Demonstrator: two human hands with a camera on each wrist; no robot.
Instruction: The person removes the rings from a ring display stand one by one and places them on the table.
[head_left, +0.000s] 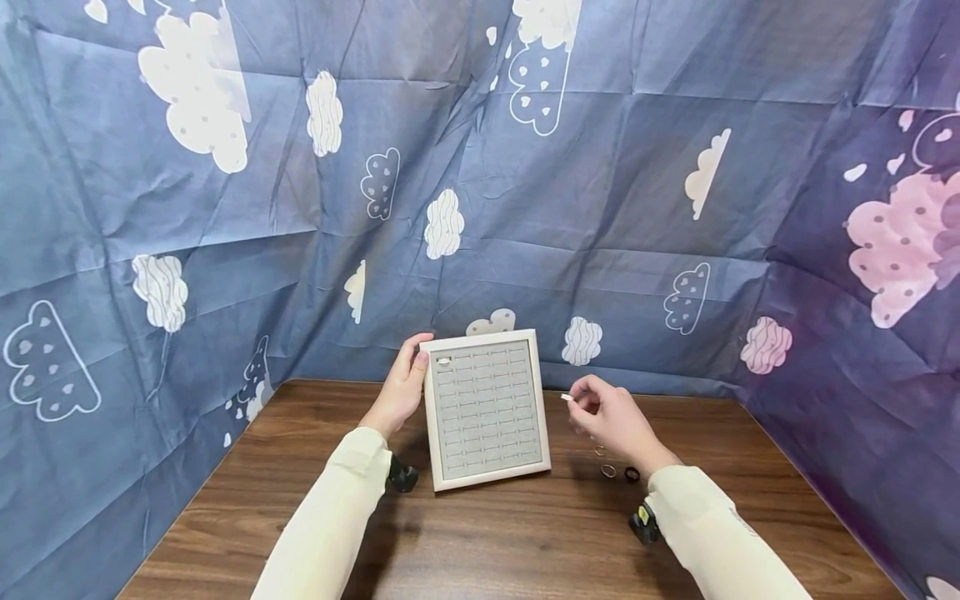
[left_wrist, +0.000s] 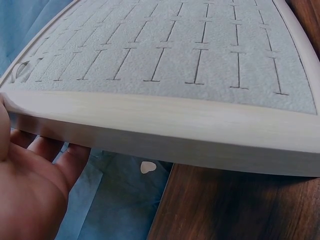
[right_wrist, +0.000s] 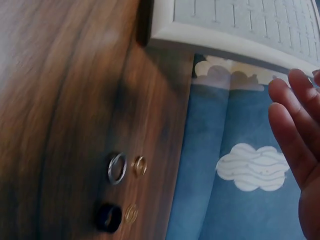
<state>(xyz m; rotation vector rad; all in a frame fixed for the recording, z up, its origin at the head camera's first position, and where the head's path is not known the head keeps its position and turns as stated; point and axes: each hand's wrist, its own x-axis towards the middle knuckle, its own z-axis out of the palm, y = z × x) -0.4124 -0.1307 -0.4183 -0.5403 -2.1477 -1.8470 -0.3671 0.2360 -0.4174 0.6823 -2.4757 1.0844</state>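
A pale-framed ring display tray (head_left: 491,481) with a grey slotted pad is propped up at a tilt on the table. My left hand (head_left: 400,393) grips its upper left corner, thumb on the front; in the left wrist view, fingers (left_wrist: 72,160) reach behind the frame. One ring (head_left: 444,361) sits in the top left slot. To the right of the tray, my right hand (head_left: 611,417) pinches a small, pale, shiny ring (head_left: 567,397) between thumb and forefinger, apart from the tray. That ring is out of sight in the right wrist view, where only some fingers (right_wrist: 295,145) show.
On the brown wooden table (head_left: 480,542), below my right hand, lie a silver ring (right_wrist: 110,170), a black ring (right_wrist: 104,218) and two gold-coloured rings, one nearer the silver ring (right_wrist: 136,167). A blue cloud-patterned cloth (head_left: 525,192) hangs behind the table and along its sides.
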